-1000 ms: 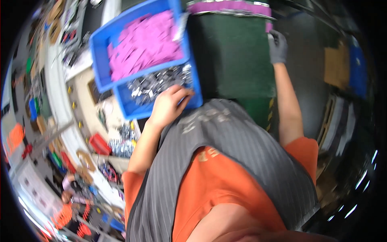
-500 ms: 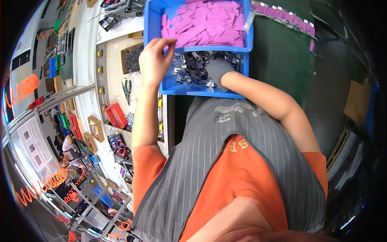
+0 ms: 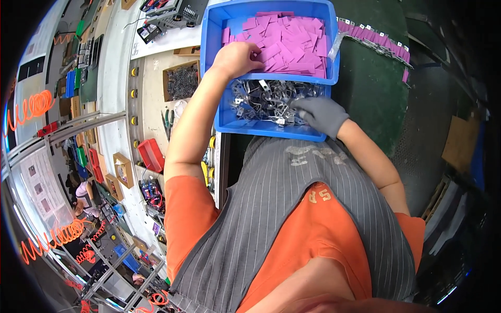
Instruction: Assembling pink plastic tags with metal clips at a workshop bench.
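Two blue bins stand stacked in front of me. The upper bin [image 3: 211, 31] is full of flat purple strips [image 3: 292, 39]. The lower bin [image 3: 271, 129] holds several small shiny metal clips [image 3: 263, 99]. My bare left hand [image 3: 236, 58] rests on the near rim of the upper bin with its fingers curled among the purple strips. My right hand [image 3: 319, 113], in a grey glove, lies in the lower bin with its fingers on the metal clips. Whether either hand grips a piece is hidden.
A green belt [image 3: 368, 88] runs to the right of the bins, with a row of purple-and-metal parts [image 3: 376, 44] along its far edge. At left a workbench carries a fan [image 3: 181, 81], pliers [image 3: 167, 117], a red box [image 3: 151, 154] and orange coiled hoses [image 3: 34, 107]. Another person [image 3: 83, 195] is at far left.
My left hand moved right from the bin's left rim into the purple strips. My gloved right hand shifted right within the metal clips. The view settled after swinging.
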Demonstrator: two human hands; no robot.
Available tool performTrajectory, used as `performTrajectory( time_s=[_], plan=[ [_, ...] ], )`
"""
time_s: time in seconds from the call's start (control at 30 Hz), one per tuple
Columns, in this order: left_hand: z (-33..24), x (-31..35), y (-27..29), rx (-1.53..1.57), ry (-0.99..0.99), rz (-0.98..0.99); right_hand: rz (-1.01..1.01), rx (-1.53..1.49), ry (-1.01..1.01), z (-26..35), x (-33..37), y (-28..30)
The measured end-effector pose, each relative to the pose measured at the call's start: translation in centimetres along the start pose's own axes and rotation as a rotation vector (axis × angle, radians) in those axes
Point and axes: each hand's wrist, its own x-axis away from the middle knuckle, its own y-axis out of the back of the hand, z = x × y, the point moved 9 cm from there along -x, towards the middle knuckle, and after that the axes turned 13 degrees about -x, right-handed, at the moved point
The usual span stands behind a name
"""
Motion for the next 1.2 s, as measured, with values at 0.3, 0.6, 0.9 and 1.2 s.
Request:
performTrajectory(
  time_s=[0.3, 0.6, 0.9, 1.2],
  plan=[
    [2.8, -3.8, 1.6, -0.121, 0.059, -0.249, -0.024, -0.621, -0.063, -1.4, 0.7, 0.8],
    [4.3, -4.0, -2.5, -0.205, 0.230, -0.034, -0.059, -0.466, -0.024, -0.3, 0.2, 0.2],
    [3.6, 0.0, 2.4, 0.335, 0.288, -0.625, -0.060, -0.503, -0.114, -3.9, 1.0, -0.3],
    [-1.7, 15.0, 2.9, 0.520, 0.074, -0.689, -0.281, -0.662, -0.001, 4.8, 2.7, 4.5]
  ],
)
